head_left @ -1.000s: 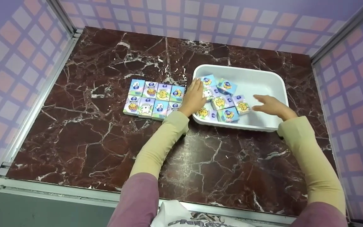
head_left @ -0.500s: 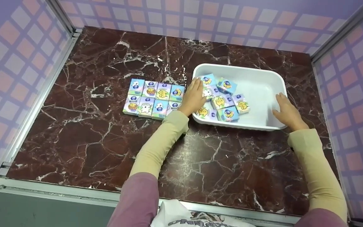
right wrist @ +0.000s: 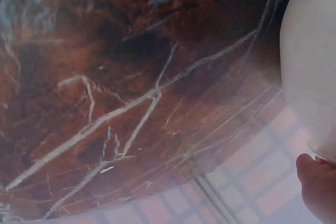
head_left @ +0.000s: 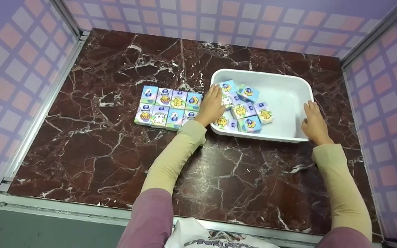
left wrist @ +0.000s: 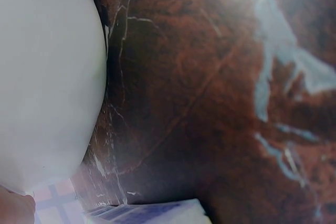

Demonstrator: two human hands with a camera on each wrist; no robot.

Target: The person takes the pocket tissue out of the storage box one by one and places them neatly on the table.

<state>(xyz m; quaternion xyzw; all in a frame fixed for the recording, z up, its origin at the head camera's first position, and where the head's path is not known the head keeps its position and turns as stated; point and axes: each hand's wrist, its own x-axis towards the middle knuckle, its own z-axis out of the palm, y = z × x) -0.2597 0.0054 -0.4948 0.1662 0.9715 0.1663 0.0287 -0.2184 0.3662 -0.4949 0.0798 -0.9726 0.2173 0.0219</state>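
Observation:
A white plastic tub (head_left: 283,127) stands on the right half of the table, with several small cartoon-printed packs (head_left: 249,124) lying loose in its left half. My left hand (head_left: 212,106) grips the tub's left rim from above, its fingers pointing away from me. At the opposite end my right hand (head_left: 315,122) holds the right rim, thumb on the inner side. The right wrist view catches a fingertip (right wrist: 316,186) right at the rim beside the tub's outer wall (right wrist: 310,61). In the left wrist view the outer wall (left wrist: 47,77) fills the left side.
Just left of the tub, more cartoon-printed packs (head_left: 159,103) form two neat rows on the dark red marbled table (head_left: 98,172); my left hand partly covers the nearest ones. Checkered purple panels (head_left: 202,19) enclose the back and sides. A metal edge (head_left: 64,213) runs along the front.
My right hand has moved from above the tub's interior rightward to the right rim and taken hold there. The left hand, the tub and the packs look unmoved.

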